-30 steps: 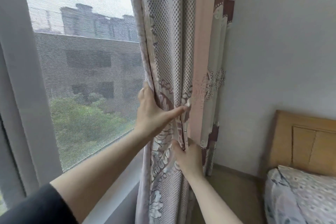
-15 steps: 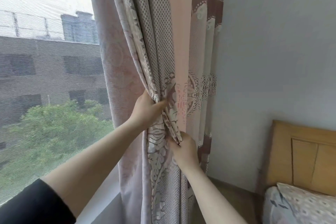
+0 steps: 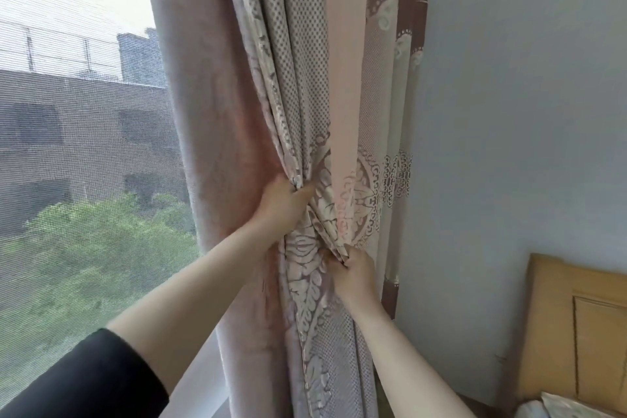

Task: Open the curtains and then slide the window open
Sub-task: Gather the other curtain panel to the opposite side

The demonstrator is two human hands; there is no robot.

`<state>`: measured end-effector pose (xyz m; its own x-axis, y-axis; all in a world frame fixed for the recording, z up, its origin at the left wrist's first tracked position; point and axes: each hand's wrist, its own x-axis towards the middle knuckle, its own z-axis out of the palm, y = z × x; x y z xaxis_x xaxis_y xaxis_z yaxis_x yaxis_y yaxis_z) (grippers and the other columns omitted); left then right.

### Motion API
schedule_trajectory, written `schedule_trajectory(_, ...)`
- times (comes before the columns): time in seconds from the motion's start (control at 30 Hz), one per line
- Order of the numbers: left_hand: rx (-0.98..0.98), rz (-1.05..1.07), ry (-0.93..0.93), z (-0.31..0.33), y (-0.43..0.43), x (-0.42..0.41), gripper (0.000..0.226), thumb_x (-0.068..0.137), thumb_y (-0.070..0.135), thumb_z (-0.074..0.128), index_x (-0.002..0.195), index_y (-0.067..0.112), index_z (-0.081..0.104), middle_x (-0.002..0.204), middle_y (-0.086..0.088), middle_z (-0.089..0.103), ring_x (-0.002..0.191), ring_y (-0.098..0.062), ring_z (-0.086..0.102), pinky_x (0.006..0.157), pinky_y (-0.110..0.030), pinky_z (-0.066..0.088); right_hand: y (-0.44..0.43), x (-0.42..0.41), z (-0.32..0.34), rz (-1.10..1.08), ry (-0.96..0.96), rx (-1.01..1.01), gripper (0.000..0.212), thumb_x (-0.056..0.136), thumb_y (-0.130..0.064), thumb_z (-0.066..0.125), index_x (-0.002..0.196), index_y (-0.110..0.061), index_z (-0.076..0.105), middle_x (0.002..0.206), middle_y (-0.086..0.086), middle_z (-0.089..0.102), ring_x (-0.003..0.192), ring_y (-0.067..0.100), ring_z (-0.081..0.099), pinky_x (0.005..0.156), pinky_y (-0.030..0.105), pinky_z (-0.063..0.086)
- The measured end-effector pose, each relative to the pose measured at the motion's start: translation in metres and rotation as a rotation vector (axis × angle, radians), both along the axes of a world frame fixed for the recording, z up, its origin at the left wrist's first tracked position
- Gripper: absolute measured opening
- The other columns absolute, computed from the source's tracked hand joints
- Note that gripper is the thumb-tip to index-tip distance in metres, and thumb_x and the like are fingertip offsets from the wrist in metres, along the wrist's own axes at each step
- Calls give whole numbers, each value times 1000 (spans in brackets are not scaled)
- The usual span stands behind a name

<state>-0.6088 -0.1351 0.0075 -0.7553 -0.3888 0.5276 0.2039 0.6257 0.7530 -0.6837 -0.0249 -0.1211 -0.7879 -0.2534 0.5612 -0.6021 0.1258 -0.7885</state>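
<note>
A patterned pink and grey curtain (image 3: 305, 85) hangs bunched in folds at the right end of the window (image 3: 78, 146), next to the wall. My left hand (image 3: 283, 205) is closed around a gathered fold of the curtain at mid height. Just below and to the right, my right hand (image 3: 354, 276) pinches the curtain's folded edges together. The window has a fine mesh screen; through it I see a building and green trees. The window's frame and handle are out of view.
A pale blue wall (image 3: 515, 112) stands right of the curtain. A wooden headboard (image 3: 576, 326) and a patterned pillow (image 3: 576, 409) fill the lower right corner. The white window sill (image 3: 200, 380) runs under my left forearm.
My left hand has gone from flat against the curtain to closed around its folds. The curtain is gathered tighter, and my view has shifted right and closer; the left window frame has left view.
</note>
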Motion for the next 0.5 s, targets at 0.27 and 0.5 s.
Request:
schedule_trajectory(0.27, -14, -123, -33, 0, -8, -63, 44, 86, 35, 62, 127, 20, 56, 103, 11, 62, 86, -3, 58, 62, 3, 39, -11, -72, -9, 2, -49, -61, 36, 91, -10, 59, 61, -28, 67, 55, -18, 66, 62, 4, 63, 59, 20, 44)
schedule_trajectory(0.5, -148, 247, 483, 4, -41, -12, 67, 58, 46, 86, 114, 27, 54, 103, 11, 64, 87, -8, 63, 75, -27, 56, -6, -120, -17, 49, -59, -74, 24, 90, -23, 58, 82, -5, 71, 77, 15, 72, 74, 32, 66, 60, 30, 43)
